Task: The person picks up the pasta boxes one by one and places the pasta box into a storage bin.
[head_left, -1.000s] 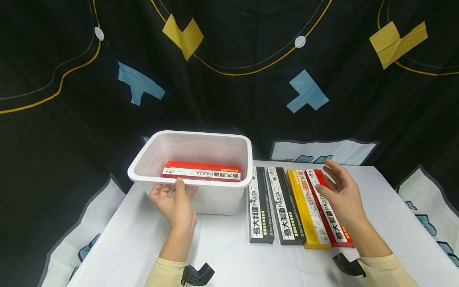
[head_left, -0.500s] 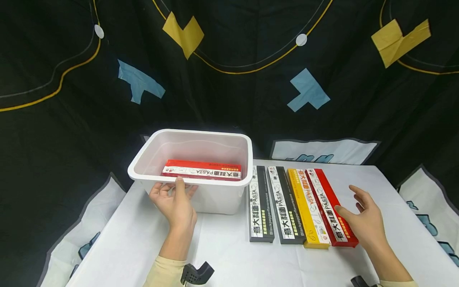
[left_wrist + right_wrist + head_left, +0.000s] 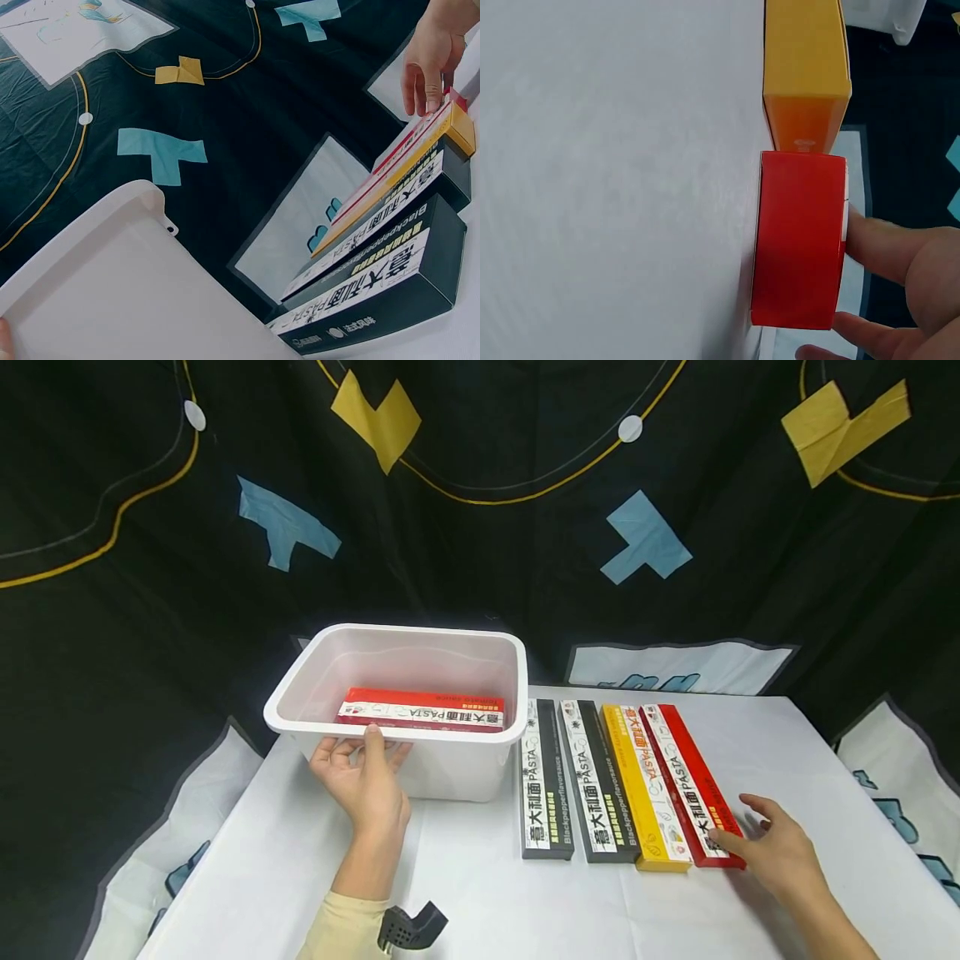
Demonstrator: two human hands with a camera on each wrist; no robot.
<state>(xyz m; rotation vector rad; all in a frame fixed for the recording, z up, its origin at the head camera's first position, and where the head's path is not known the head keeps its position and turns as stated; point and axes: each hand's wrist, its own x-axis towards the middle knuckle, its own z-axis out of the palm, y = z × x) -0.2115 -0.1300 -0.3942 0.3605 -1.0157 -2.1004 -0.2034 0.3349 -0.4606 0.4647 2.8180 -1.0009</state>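
Observation:
My left hand [image 3: 367, 785] holds the near rim of a white plastic bin [image 3: 457, 768], thumb at the rim and fingers beneath. One red pasta box [image 3: 427, 700] lies inside, its lower part hidden by the front wall. On the right, my right hand [image 3: 783, 852] is at the near end of another red pasta box [image 3: 693, 768], its thumb over the printed top and its fingers by the right edge. In the right wrist view, the thumb [image 3: 881, 244] is beside the red box's end [image 3: 799, 240], a fingertip at its corner.
Left of that red box lie a yellow pasta box [image 3: 648, 785] and two black pasta boxes, one in the middle [image 3: 596, 777] and one nearest the bin [image 3: 543, 777]. All lie lengthwise on the white table [image 3: 525, 910]. A dark curtain [image 3: 480, 568] hangs behind.
My right hand has moved from above the red box, out to the right and down toward me, to its near end. My left hand stays on the bin rim.

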